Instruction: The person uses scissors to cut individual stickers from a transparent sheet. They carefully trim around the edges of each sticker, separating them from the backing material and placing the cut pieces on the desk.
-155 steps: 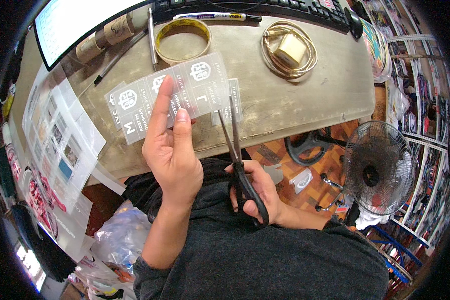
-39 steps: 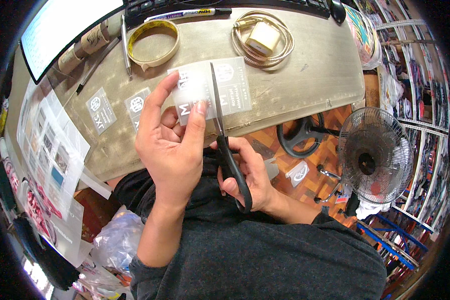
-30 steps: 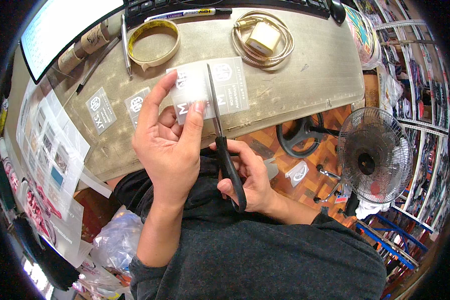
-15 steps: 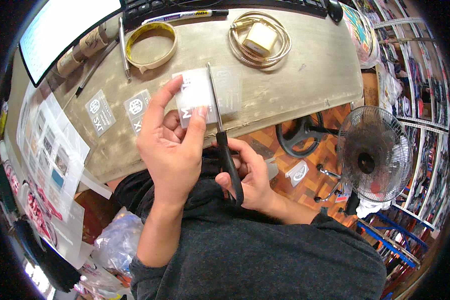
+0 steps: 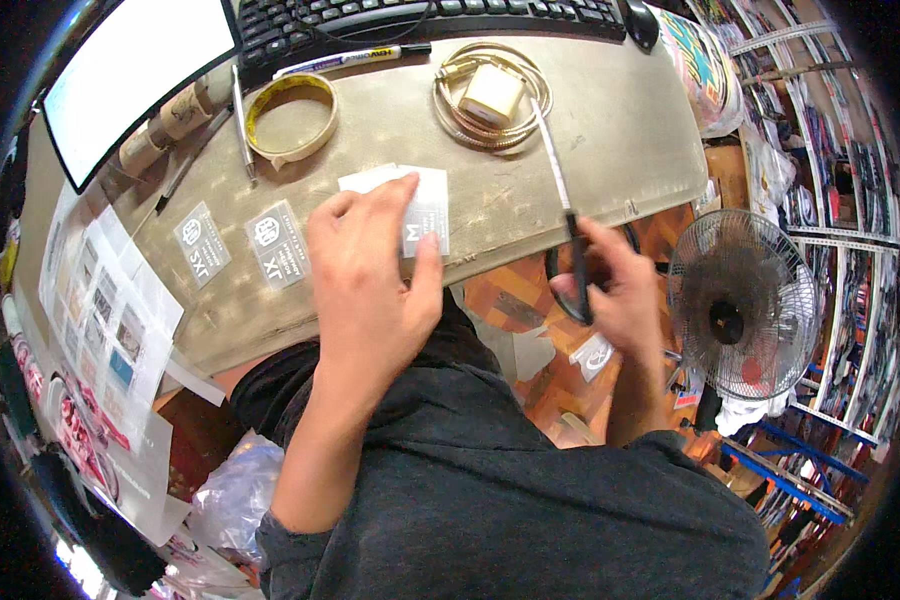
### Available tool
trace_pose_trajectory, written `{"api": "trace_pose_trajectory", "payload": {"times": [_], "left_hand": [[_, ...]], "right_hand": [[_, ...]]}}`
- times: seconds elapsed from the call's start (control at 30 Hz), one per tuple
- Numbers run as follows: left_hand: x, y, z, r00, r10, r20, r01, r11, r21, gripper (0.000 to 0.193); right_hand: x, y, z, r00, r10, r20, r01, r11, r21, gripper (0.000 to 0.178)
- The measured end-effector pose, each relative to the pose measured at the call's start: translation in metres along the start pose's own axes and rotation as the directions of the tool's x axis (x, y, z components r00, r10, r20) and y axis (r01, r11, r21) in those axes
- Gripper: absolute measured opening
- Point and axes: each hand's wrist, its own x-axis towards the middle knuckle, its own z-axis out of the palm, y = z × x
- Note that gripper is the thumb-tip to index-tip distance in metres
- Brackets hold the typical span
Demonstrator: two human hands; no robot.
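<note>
My left hand (image 5: 370, 265) is over the table's near edge, its thumb and index finger on a clear label with white print (image 5: 432, 205). A whitish sheet piece (image 5: 365, 181) shows partly behind its fingers. Away to the right, my right hand (image 5: 622, 285) grips the black-handled scissors (image 5: 578, 268), whose blades look closed and point up past the table edge toward the coiled cable. Two similar clear labels lie left of my left hand: one nearer label (image 5: 276, 243) and one farther label (image 5: 201, 245).
Along the back are a keyboard (image 5: 440, 12), marker (image 5: 355, 60), tape roll (image 5: 252, 122) and gold cable (image 5: 447, 112) around a charger (image 5: 492, 94). A screen (image 5: 145, 75) and printed sheets (image 5: 110, 300) stand left. A fan (image 5: 735, 310) is on the right, by shelves.
My right hand has carried the scissors away from the label, to the right. My left hand has turned more palm-down over the label. The view has shifted slightly.
</note>
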Motion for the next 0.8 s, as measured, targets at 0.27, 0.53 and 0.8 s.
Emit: {"api": "trace_pose_trajectory", "payload": {"times": [0.27, 0.53, 0.8], "left_hand": [[-0.004, 0.011, -0.003, 0.996, -0.062, 0.060, 0.053, 0.988, 0.149, 0.038], [-0.006, -0.013, -0.030, 0.978, 0.020, 0.210, -0.059, 0.981, 0.183, 0.059], [-0.027, -0.022, -0.045, 0.939, 0.078, 0.335, -0.156, 0.965, 0.213, 0.067]], "right_hand": [[0.035, 0.006, -0.062, 1.000, -0.013, 0.028, 0.025, 0.870, -0.492, 0.051], [0.060, -0.007, -0.078, 0.998, -0.008, 0.062, 0.040, 0.849, -0.527, 0.045], [0.041, -0.053, 0.016, 0.852, -0.434, 0.291, 0.522, 0.747, -0.413, 0.055]]}}
